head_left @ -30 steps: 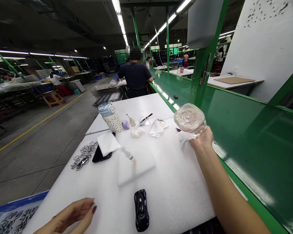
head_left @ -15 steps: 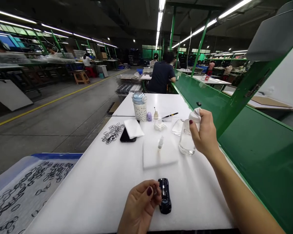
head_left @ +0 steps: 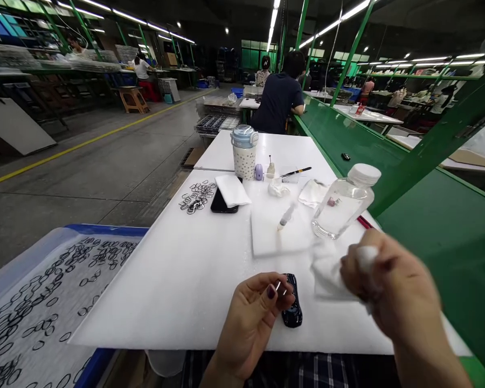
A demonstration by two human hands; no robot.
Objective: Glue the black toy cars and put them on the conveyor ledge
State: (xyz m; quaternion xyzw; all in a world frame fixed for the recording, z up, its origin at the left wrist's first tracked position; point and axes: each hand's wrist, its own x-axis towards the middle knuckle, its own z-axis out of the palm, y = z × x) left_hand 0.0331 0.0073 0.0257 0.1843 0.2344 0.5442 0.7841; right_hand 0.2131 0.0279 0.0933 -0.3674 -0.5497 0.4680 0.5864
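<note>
- A small black toy car (head_left: 291,310) is seen lying on the white tabletop (head_left: 186,280) near its near edge; it is touched at its left side by the left hand (head_left: 254,318).
- The fingers (head_left: 271,291) of the left hand are curled against the car, thumb and forefinger pinched at its upper end; a small bright part is seen between them, too small to be identified.
- The right hand (head_left: 392,285) is held just above the tabletop to the right of the car, blurred; its fingers are clenched around a white cloth (head_left: 331,275), which hangs from the fist toward the car.
- A clear bottle (head_left: 341,205) with a white cap is seen tilted, just beyond the right hand, near the right edge of the tabletop; it is held by no hand.
- A white foam pad (head_left: 278,237) lies in the middle, a small dropper (head_left: 286,216) resting on it.
- Toward the far edge are found a dotted cup (head_left: 244,153), a black phone (head_left: 220,203) under a folded white cloth, and a heap of black rings (head_left: 198,195).
- A blue-rimmed tray (head_left: 44,253) of more rings stands off the left edge.
</note>
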